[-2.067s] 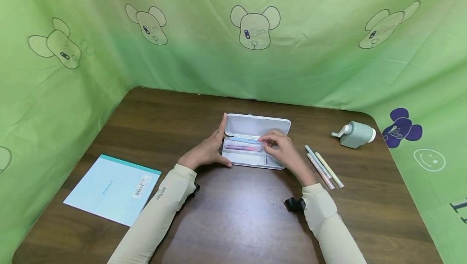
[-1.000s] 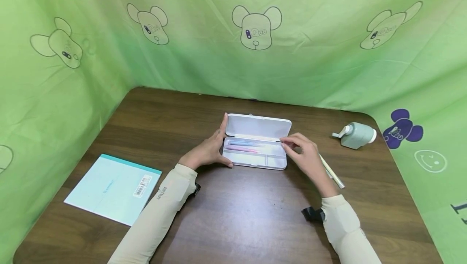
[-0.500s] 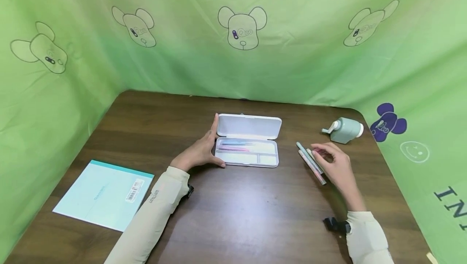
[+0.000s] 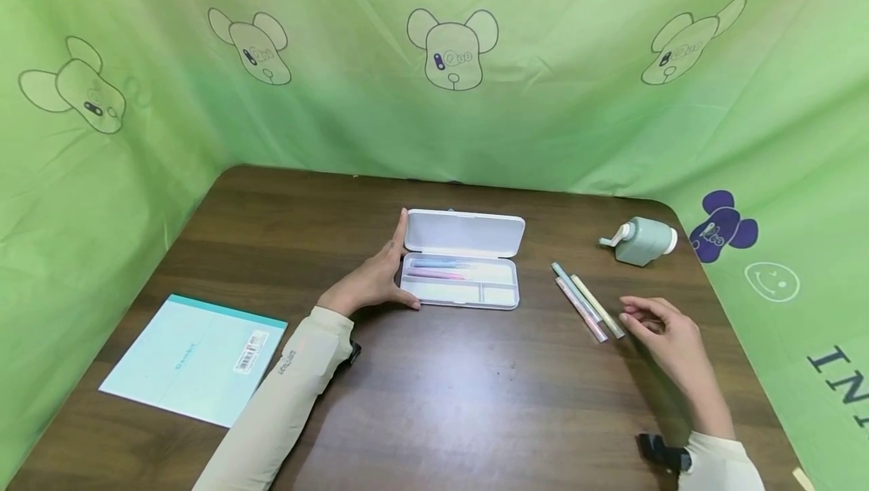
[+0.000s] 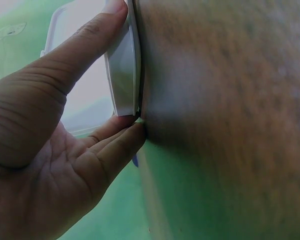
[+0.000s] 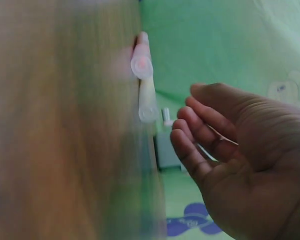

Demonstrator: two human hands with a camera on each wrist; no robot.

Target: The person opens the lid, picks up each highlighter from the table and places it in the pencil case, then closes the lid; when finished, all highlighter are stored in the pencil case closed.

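Observation:
A white pencil case (image 4: 498,272) lies with its lid (image 4: 465,234) raised, with blue and pink pens (image 4: 437,274) in its long rear compartment. My left hand (image 4: 373,276) holds its left end, thumb (image 5: 85,47) on the front wall and fingers at the side. Three pale pens, one blue (image 4: 566,280), one pink (image 4: 589,321) and one yellow (image 4: 597,306), lie side by side on the table to the right of the case. Just right of them is my right hand (image 4: 668,340), its fingers loosely bent and nothing between them.
At the left of the brown table (image 4: 421,400) lies a pale blue notebook (image 4: 197,359) with a teal edge and a barcode label. A grey-green bottle (image 4: 646,240) with a white spout lies at the back right. Green printed cloth (image 4: 339,114) hangs around the table.
My right hand has moved from the case to the pens, then away to the right and nearer me, with its fingers off them. My left hand stays at the case.

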